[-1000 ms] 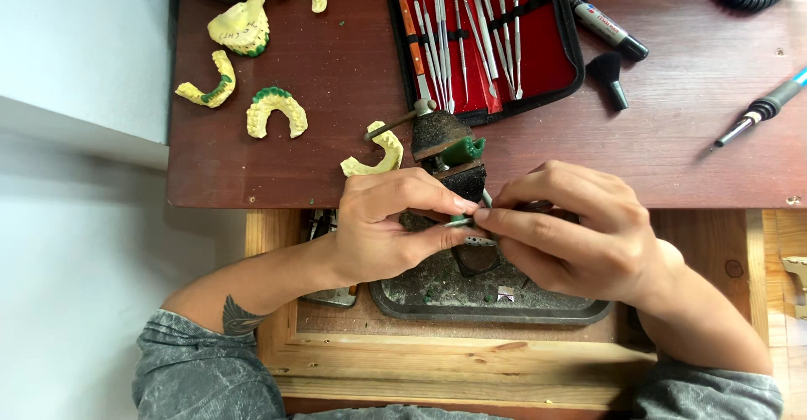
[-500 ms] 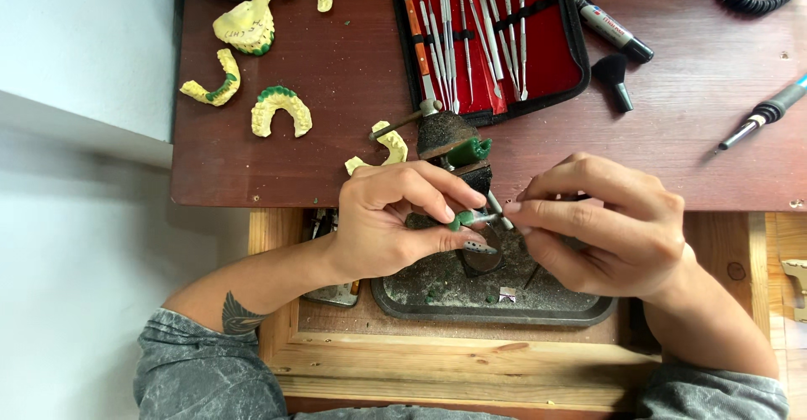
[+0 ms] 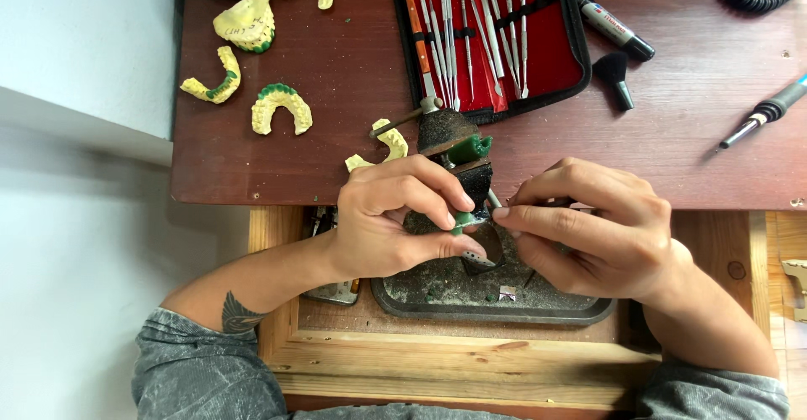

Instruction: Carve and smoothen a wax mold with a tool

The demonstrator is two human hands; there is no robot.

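2 hands meet over the dark tray (image 3: 403, 302), so scraps drop into it. Your left hand (image 3: 395, 218) is curled, pinching a small green wax piece (image 3: 464, 218) at 3 o'clock of its fingertips; your right hand (image 3: 588, 227) closes on a thin tool, tip barely visible.

Tool case (image 3: 551, 67) behind hands, dental casts (image 3: 282, 107) left, tray (image 3: 496, 306) below
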